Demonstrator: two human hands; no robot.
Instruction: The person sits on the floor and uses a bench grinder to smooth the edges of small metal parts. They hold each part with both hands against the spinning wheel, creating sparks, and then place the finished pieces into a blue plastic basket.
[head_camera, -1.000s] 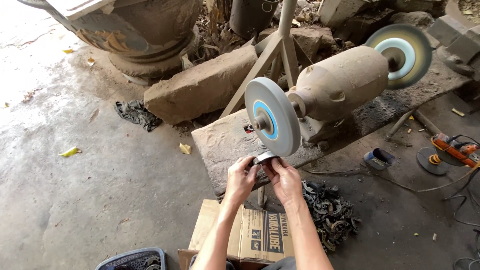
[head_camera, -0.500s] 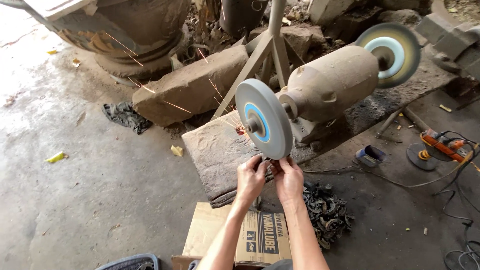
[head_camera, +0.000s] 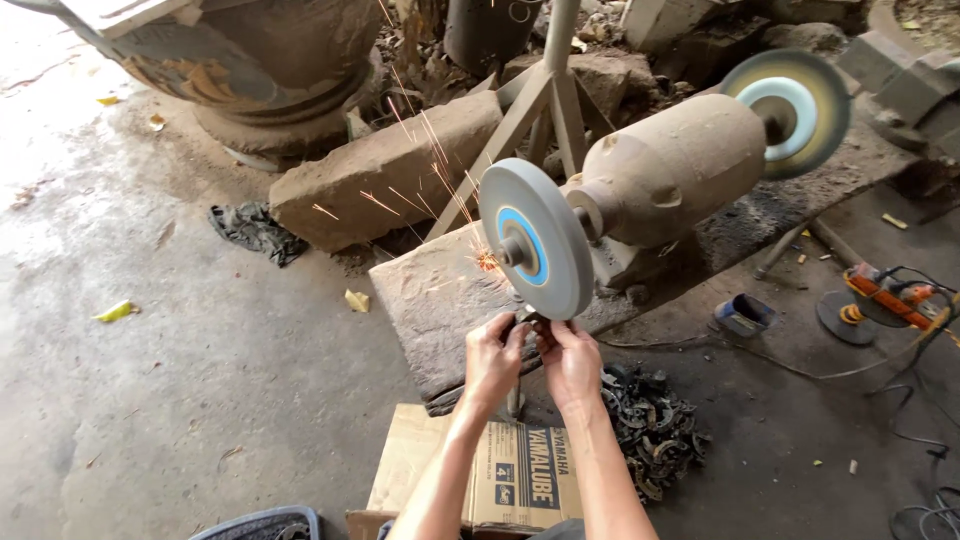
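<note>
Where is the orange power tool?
The orange power tool lies on the floor at the far right of the head view, beside a dark disc, right of the bench grinder.

Small workpiece (head_camera: 527, 322) mostly hidden between left hand (head_camera: 492, 360) and right hand (head_camera: 570, 362), kind untellable. Far wheel (head_camera: 792, 110) blurred. Cardboard box (head_camera: 480, 478) cut off at near edge.

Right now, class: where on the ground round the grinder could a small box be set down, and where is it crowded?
Free: bare concrete floor left of the cardboard box, below the rag. Crowded: scrap pile right of the hands, and the orange tool with cables further right.
</note>
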